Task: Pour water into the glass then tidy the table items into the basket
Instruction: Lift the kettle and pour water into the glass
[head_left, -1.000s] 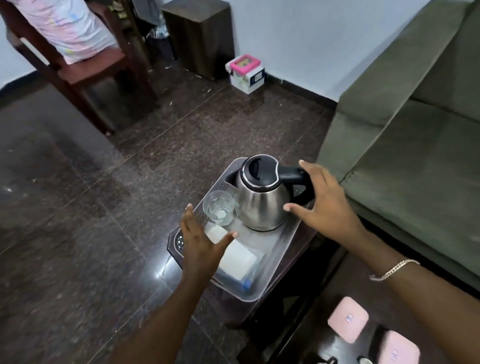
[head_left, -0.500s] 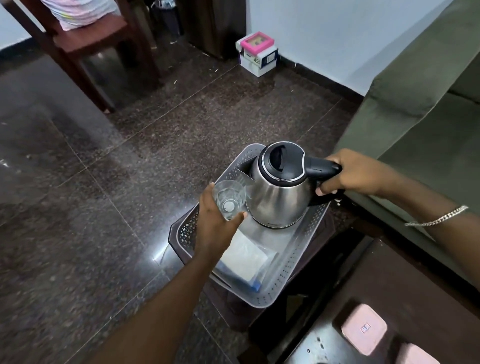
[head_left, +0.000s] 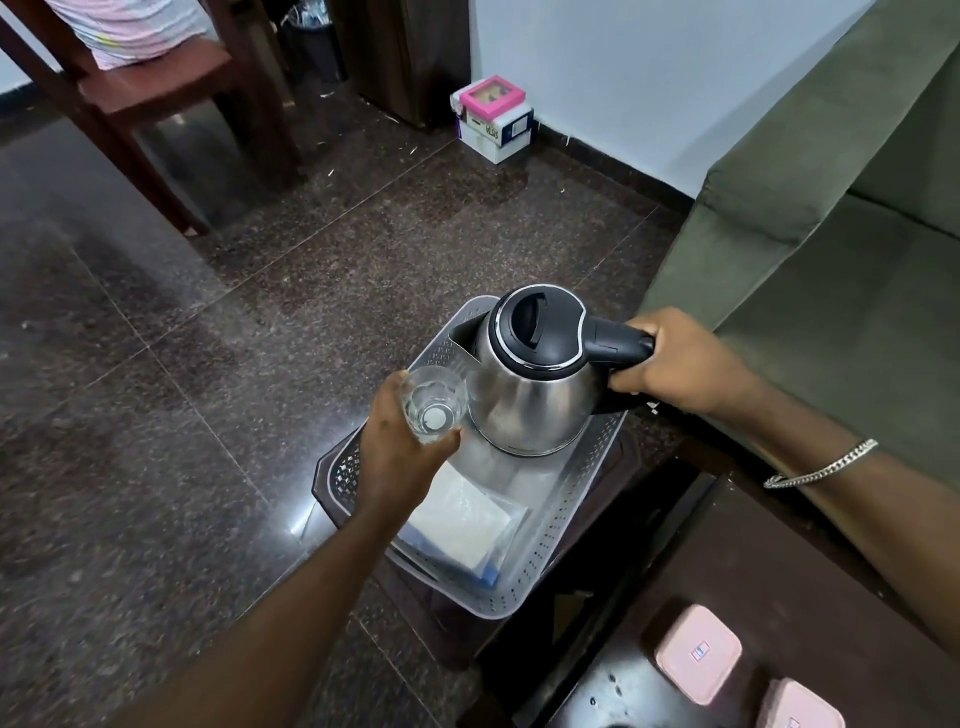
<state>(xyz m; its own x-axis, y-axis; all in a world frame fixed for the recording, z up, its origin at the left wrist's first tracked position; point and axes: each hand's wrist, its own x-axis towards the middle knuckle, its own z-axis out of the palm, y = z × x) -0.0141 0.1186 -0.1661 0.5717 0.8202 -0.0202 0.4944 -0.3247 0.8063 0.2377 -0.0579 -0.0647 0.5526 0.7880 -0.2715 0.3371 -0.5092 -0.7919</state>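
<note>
Head view: left hand (head_left: 395, 457) wrapped round one glass (head_left: 434, 402), beside one kettle (head_left: 535, 374) in basket (head_left: 566, 535). Right hand (head_left: 680, 364) clenched on kettle handle. One white packet (head_left: 462, 519) in basket. Two pink lids (head_left: 697, 652) on table (head_left: 727, 561). Sofa (head_left: 831, 260) right.

A clear glass (head_left: 434, 405) is gripped by the left hand (head_left: 397, 447) beside a steel kettle (head_left: 535, 374), whose black handle is clasped by the right hand (head_left: 675, 364), over a perforated grey basket (head_left: 566, 535).
</note>
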